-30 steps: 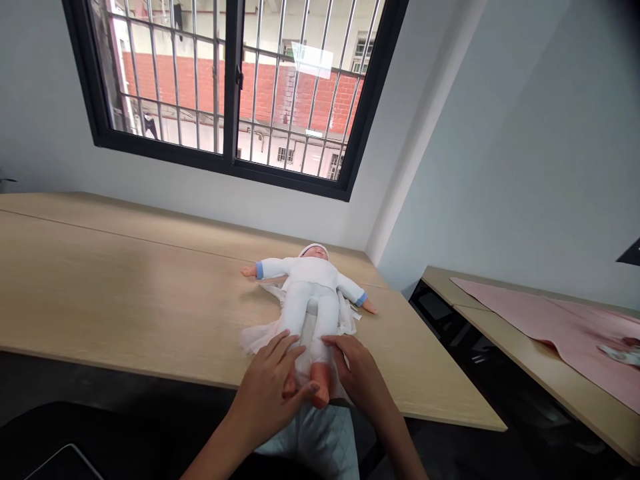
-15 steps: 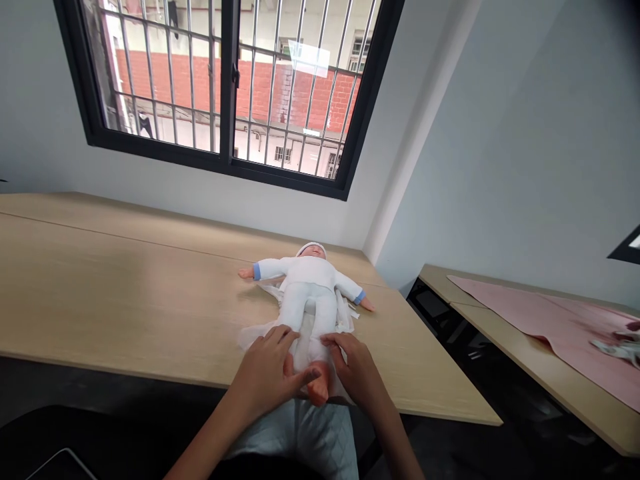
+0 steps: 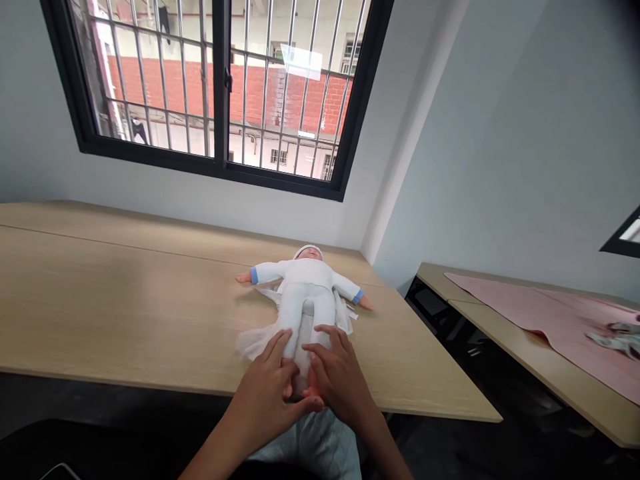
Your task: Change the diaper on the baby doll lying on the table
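Observation:
A baby doll [image 3: 307, 275] in white clothes with blue cuffs lies on its back on the wooden table, arms spread and head toward the window. Its white trousers [image 3: 289, 310] cover the legs, which point at me. My left hand [image 3: 270, 380] rests on the lower leg at the left, fingers stretched and thumb apart. Around the other lower leg, my right hand [image 3: 337, 373] has its fingers bent, mostly hiding the foot. Sheer white cloth [image 3: 253, 341] lies under the doll and shows at both sides.
The wooden table [image 3: 125, 313] stands against the wall below a barred window [image 3: 220, 87]. Its front edge is close to my lap. Across a dark gap at the right, another table [image 3: 480, 327] carries a pink cloth [image 3: 540, 313] and a crumpled pale cloth [image 3: 617, 340].
My right hand has moved left and inward over the doll's foot, which showed plainly before. My left hand stays at the other leg. The view has shifted slightly.

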{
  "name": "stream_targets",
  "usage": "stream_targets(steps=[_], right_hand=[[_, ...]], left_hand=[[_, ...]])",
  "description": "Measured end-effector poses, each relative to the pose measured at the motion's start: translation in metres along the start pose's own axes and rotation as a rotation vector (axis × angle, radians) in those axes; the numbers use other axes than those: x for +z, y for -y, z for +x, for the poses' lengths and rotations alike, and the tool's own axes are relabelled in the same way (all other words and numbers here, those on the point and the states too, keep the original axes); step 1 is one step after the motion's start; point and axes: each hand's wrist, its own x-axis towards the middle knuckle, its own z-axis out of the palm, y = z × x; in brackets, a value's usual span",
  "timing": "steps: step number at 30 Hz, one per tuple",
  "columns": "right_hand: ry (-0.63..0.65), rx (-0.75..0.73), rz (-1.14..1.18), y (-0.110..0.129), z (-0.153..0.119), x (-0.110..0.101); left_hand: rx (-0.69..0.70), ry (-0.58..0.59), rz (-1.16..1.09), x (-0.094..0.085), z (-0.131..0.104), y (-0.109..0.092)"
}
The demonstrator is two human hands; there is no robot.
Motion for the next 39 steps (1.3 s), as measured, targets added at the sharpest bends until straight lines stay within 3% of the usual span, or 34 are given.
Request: stream_targets(steps=[3, 9, 14, 19, 26, 33, 39], right_hand=[[0.085, -0.097, -0.006, -0.001, -0.001, -0.003], [0.224, -0.121, -0.043, -0.027, -0.001, -0.028], [0.289, -0.153, -0.122, -0.044, 0.000, -0.050], [0.304, -0.153, -0.191, -0.057, 0.003, -0.057], [0.254, -0.177, -0.350, -0.068, -0.009, -0.046], [0.104, -0.074, -0.510, -0.034, -0.011, -0.018], [0.091, -0.027, -0.524, -0.018, -0.018, -0.002]], left_hand=[[0.026, 0.019, -0.022, -0.006, -0.004, 0.010], [-0.040, 0.046, -0.090, -0.029, -0.005, 0.035], [-0.066, 0.142, -0.287, -0.047, -0.003, 0.043], [-0.010, 0.137, -0.489, -0.053, 0.003, 0.053], [-0.027, 0.137, -0.587, -0.046, 0.004, 0.065], [-0.069, 0.116, -0.604, -0.043, 0.004, 0.058], [-0.078, 0.055, -0.634, -0.039, 0.002, 0.051]])
